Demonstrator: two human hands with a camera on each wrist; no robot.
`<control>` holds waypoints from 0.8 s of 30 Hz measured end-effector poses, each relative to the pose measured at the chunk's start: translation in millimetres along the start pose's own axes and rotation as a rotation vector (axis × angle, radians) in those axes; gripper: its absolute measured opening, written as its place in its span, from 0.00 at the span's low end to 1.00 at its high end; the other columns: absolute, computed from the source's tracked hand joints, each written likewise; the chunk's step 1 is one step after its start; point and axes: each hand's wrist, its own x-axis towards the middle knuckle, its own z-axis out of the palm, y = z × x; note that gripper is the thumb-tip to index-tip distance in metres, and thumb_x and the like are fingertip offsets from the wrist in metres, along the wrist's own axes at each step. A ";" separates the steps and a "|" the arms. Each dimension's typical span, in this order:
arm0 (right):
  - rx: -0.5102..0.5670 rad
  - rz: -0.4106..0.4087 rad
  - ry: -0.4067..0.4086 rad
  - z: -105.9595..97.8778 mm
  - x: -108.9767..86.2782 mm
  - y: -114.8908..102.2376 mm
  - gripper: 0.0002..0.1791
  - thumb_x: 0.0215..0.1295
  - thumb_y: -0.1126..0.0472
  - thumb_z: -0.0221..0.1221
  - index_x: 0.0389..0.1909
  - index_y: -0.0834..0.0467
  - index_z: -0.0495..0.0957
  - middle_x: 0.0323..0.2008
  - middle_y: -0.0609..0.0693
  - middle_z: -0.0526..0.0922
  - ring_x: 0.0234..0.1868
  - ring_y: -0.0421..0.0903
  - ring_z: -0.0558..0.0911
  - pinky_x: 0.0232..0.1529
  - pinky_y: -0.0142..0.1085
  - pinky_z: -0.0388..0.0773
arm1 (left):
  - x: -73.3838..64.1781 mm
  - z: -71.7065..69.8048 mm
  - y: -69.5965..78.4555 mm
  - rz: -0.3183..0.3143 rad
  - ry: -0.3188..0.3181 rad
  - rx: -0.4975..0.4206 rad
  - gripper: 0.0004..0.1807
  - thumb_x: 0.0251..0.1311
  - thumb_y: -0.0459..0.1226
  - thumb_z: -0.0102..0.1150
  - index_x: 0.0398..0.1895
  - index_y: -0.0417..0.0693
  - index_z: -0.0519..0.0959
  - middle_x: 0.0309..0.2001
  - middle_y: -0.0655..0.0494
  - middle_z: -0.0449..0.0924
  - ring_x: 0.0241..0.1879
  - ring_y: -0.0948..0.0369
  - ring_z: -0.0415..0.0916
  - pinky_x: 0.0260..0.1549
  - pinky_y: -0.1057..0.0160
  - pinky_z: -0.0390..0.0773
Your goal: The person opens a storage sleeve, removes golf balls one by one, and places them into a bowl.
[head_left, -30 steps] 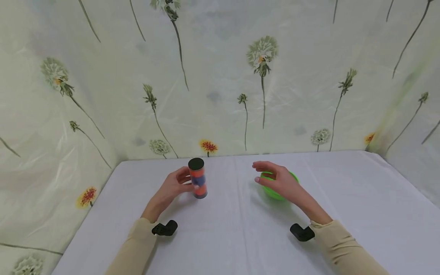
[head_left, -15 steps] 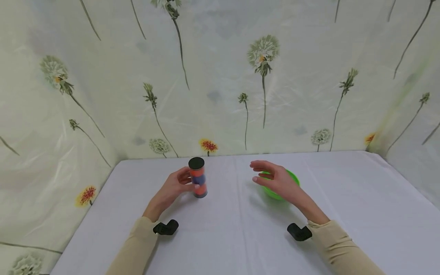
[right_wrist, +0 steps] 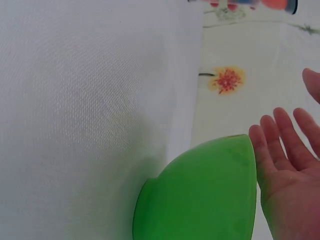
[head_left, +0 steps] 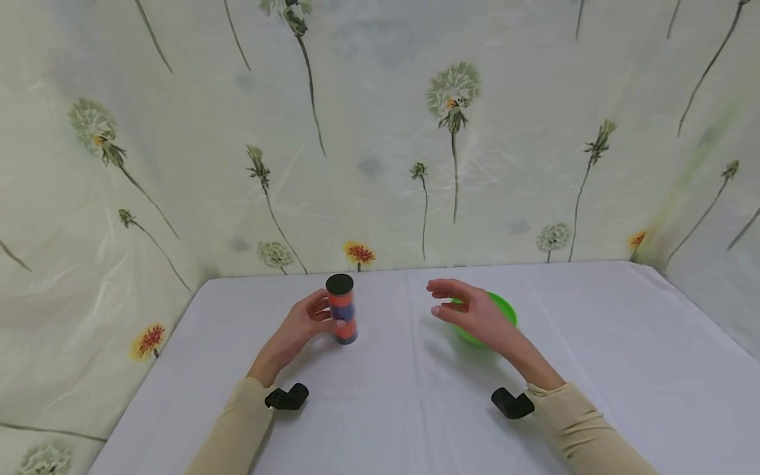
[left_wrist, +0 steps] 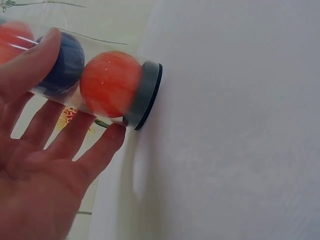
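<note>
My left hand grips a clear tube of balls, thumb on the near side and fingers behind. The tube stands upright and has a black lid on top. Through its wall in the left wrist view show orange balls with a dark blue ball between them. Whether its dark base cap touches the table I cannot tell. To the right, my right hand hovers over a bright green bowl and hides part of it. Its fingers are extended and hold nothing; the right wrist view shows them beside the bowl's rim.
A white cloth covers the table. Behind it and along both sides hangs a pale curtain printed with dandelions. Black wrist cameras stick out from both sleeves.
My right hand has drifted a little to the left, uncovering more of the bowl's right side. The left hand and the tube stay nearly in place.
</note>
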 end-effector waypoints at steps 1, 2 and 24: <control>0.000 0.002 0.002 0.5 -0.1 -0.1 0.28 0.66 0.58 0.64 0.65 0.61 0.71 0.61 0.56 0.75 0.60 0.52 0.75 0.55 0.33 0.74 | -0.1 -0.1 -0.4 0.006 -0.002 0.005 0.31 0.53 0.29 0.70 0.62 0.53 0.74 0.60 0.49 0.74 0.61 0.50 0.72 0.60 0.49 0.68; 0.002 0.005 0.003 0.9 -0.1 -0.1 0.28 0.66 0.58 0.64 0.65 0.60 0.71 0.61 0.56 0.75 0.60 0.52 0.76 0.55 0.32 0.74 | -0.5 -0.1 -0.2 0.010 -0.004 0.008 0.31 0.54 0.28 0.69 0.62 0.53 0.74 0.60 0.50 0.74 0.61 0.51 0.72 0.61 0.49 0.68; 0.036 -0.006 0.010 3.8 -1.9 -2.7 0.27 0.66 0.59 0.64 0.65 0.59 0.71 0.61 0.56 0.75 0.59 0.52 0.76 0.53 0.32 0.76 | -2.0 5.1 10.1 -0.010 -0.013 0.124 0.27 0.52 0.37 0.74 0.57 0.60 0.79 0.55 0.56 0.78 0.57 0.52 0.71 0.50 0.51 0.73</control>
